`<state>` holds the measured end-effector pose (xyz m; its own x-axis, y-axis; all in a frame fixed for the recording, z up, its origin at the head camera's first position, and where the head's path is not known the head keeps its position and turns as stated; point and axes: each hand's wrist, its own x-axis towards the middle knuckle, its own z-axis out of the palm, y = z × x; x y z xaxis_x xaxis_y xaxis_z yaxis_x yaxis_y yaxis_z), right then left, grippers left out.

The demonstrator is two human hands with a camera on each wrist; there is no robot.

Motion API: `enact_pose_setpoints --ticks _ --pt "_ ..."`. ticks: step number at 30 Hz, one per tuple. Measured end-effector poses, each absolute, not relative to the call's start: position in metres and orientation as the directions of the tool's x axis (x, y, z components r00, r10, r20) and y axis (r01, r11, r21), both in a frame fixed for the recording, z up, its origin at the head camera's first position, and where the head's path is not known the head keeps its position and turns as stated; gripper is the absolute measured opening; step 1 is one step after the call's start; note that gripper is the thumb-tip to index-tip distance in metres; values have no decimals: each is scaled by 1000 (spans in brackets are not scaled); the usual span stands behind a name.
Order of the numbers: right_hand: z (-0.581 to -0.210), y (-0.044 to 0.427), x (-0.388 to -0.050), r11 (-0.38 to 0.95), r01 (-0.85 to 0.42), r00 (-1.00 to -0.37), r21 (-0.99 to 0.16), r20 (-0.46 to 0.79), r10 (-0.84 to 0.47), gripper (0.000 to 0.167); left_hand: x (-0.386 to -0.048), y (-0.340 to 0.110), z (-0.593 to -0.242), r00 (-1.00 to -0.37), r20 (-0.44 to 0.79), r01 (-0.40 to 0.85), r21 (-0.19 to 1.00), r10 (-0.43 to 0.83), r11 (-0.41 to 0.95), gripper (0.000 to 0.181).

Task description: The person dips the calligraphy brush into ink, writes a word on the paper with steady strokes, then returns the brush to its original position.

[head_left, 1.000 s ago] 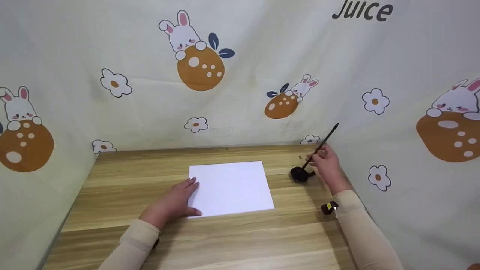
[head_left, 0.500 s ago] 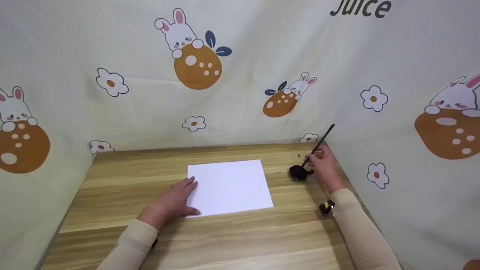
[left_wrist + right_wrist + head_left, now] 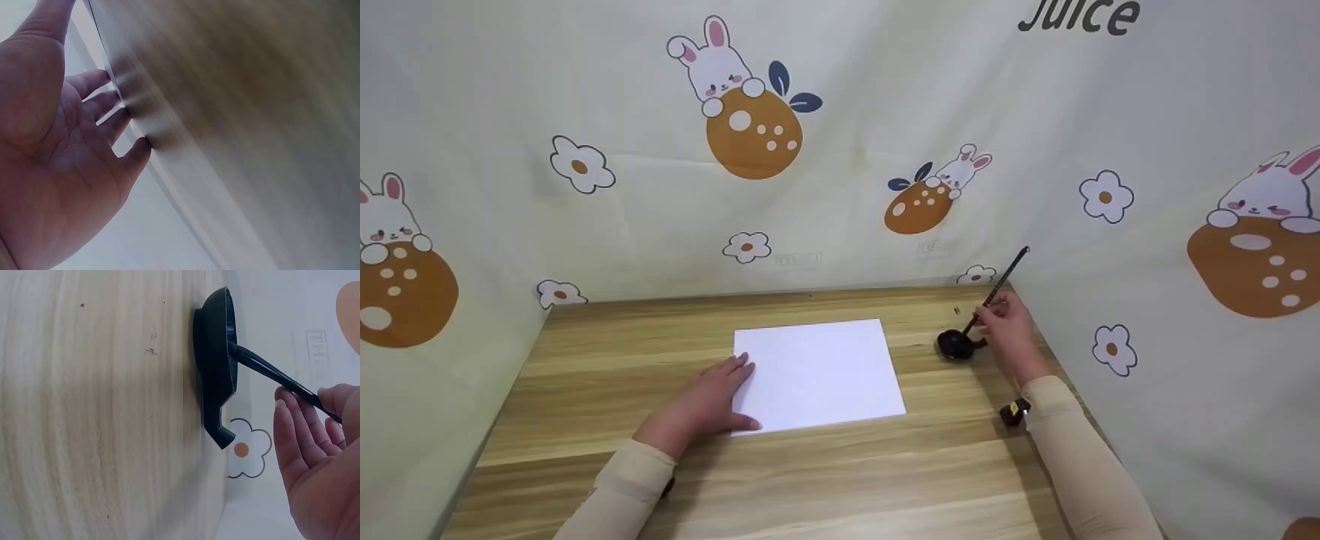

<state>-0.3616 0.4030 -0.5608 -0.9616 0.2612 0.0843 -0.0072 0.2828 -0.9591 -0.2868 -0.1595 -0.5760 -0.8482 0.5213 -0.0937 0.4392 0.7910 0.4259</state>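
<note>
A white sheet of paper (image 3: 825,375) lies flat on the wooden table. My left hand (image 3: 705,409) rests on its left edge, thumb and fingers spread apart; the left wrist view shows the fingertips (image 3: 143,145) pressing down. At the right, my right hand (image 3: 1009,330) pinches a dark-handled brush (image 3: 1006,279) between thumb and fingers. The brush (image 3: 270,371) slants, with its lower end inside a small black dish (image 3: 955,346) that has a short curved handle. That lower end is hidden by the dish wall (image 3: 214,343).
A small dark object with a yellow mark (image 3: 1015,412) is at the right wrist. Printed cloth (image 3: 840,210) hangs behind the table and along both sides. A few small dark marks (image 3: 151,352) show on the wood near the dish.
The head view has shifted slightly. My right hand keeps hold of the brush with its end in the dish, the shaft moving very little. The left hand stays on the paper.
</note>
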Motion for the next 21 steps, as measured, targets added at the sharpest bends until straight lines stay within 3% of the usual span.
enact_pose_setpoints --ticks 11,18,21 --pt "-560 405 -363 189 6 -970 -982 41 241 21 -286 -161 -577 -850 -106 431 425 517 796 108" --pt "-533 397 -350 151 20 -976 -988 14 218 24 -288 -160 -577 -852 -121 418 427 509 802 108" --pt "-544 402 -358 121 2 -973 -993 26 231 20 -288 -160 -577 -851 -125 419 428 511 801 108"
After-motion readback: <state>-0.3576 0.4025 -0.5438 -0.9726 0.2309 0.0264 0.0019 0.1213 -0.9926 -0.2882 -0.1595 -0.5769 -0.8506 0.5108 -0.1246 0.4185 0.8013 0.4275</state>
